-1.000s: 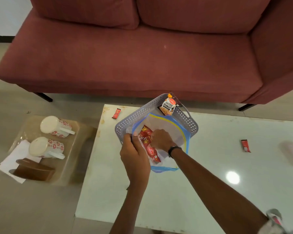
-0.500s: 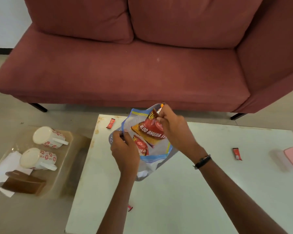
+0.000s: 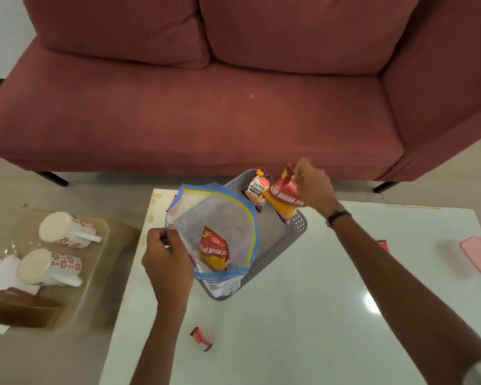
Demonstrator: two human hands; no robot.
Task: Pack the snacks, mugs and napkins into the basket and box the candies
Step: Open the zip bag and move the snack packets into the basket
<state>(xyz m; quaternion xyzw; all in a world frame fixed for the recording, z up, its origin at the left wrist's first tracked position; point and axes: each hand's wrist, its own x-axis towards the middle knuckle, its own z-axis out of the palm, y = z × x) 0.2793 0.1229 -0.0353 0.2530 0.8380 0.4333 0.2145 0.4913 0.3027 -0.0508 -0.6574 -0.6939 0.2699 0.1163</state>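
At mid-frame a clear bag (image 3: 217,232) is pinched at its rim by the left hand (image 3: 165,259) over the grey basket (image 3: 275,245); one snack (image 3: 213,250) lies inside the bag. A second snack (image 3: 285,197) is clamped in the right hand (image 3: 313,184) above the basket's far end, beside a peanut packet (image 3: 257,188). Two mugs (image 3: 59,245) lie at left.
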